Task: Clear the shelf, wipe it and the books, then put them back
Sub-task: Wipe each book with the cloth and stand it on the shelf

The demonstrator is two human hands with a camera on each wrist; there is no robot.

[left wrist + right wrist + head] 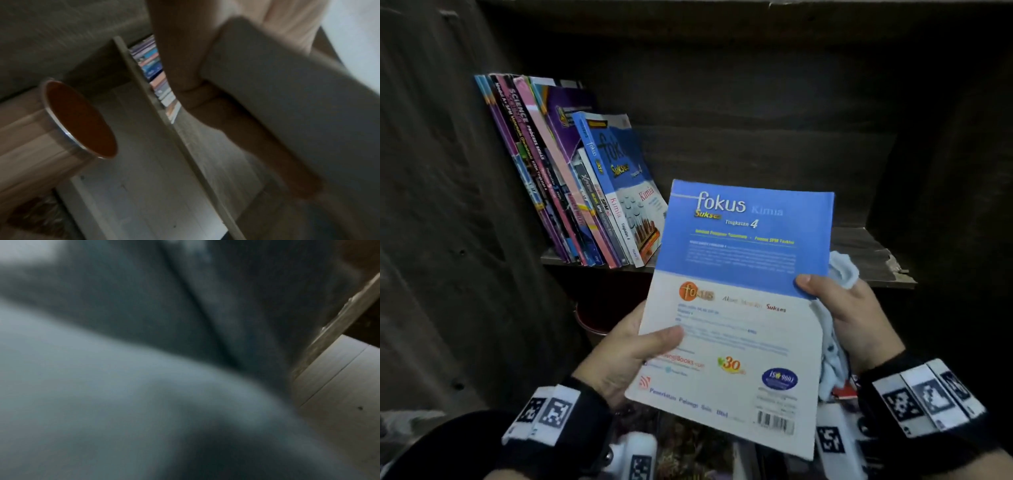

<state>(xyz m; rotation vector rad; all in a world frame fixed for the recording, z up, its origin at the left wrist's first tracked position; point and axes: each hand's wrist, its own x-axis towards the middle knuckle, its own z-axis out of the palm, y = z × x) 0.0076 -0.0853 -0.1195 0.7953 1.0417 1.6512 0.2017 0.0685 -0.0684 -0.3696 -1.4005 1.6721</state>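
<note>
Hands hold one book (736,308) between them, back cover up, with "fokus Sukses Kimia Tingkatan 4" printed on its blue upper half and a barcode at its near white corner. The left hand (633,353) grips the book's left edge, thumb laid across the cover and fingers curled beneath; in the left wrist view those fingers (185,65) are seen wrapped under the pale underside of the book (287,97). The right hand (852,318) pinches the right edge, thumb on the cover at the line where blue meets white, and a pale blue cloth (832,346) is bunched between its palm and the book. A fold of the cloth sticks up past the fingers, and the right wrist view is almost filled by blurred cloth (123,386). Both wrists are banded with black-and-white marker straps.

Below and left of the grip, a round container (78,120) with a metal rim and a dark red inside stands in the compartment under the shelf board.

Beyond the grip lies the dark wooden shelf (873,250), its front edge chipped to the right of the held book. Farther off, to the upper left of the grip, a row of books (571,178) stands on the shelf, leaning left against the side wall. At its right end another "fokus" Kimia volume is seen, close to the held book's far left corner; whether they touch cannot be told.
</note>
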